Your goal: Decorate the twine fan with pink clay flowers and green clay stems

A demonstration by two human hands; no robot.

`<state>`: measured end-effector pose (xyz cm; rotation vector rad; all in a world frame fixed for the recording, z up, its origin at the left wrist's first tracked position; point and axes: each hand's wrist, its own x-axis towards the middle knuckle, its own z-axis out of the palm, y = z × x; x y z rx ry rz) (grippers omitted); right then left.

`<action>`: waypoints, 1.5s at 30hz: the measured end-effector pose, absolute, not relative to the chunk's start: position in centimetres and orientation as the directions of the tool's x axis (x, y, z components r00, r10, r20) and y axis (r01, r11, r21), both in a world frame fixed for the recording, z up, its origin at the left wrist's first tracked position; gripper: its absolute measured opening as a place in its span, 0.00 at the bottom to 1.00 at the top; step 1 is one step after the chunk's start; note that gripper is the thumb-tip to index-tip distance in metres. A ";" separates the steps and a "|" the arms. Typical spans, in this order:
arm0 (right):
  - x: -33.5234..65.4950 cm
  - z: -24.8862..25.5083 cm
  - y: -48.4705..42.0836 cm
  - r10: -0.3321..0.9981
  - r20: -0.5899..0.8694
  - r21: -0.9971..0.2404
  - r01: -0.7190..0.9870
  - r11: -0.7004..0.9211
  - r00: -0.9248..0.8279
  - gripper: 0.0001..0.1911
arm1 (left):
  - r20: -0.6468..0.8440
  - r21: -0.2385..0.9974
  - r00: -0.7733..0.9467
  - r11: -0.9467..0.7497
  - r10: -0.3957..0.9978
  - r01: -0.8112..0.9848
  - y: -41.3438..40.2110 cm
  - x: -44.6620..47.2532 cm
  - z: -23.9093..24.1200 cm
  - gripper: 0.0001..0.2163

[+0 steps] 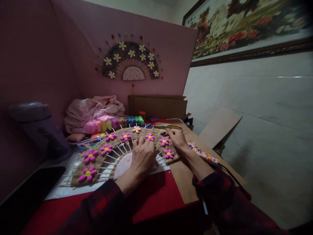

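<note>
A half-round woven jute fan with wooden stick spokes lies on the table, dotted with several pink clay flowers with yellow centres. My left hand rests on the fan's middle, fingers curled down onto the spokes near a flower. My right hand sits at the fan's right end, fingers bent and pressed together on the rim beside another pink flower. What its fingertips pinch is too small to make out.
A finished fan with white flowers hangs on the pink board. Coloured clay packs, pink cloth, cardboard and a spotted strip lie around. A framed picture hangs on the right wall. A dark phone lies at left.
</note>
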<state>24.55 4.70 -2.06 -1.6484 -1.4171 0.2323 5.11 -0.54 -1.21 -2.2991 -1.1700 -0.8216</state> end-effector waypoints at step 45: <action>23.1 -1.3 2.9 0.760 0.619 -0.504 0.843 0.188 0.200 0.22 | 0.410 0.128 0.099 -0.165 0.907 0.978 -2.3 0.9 0.9 0.12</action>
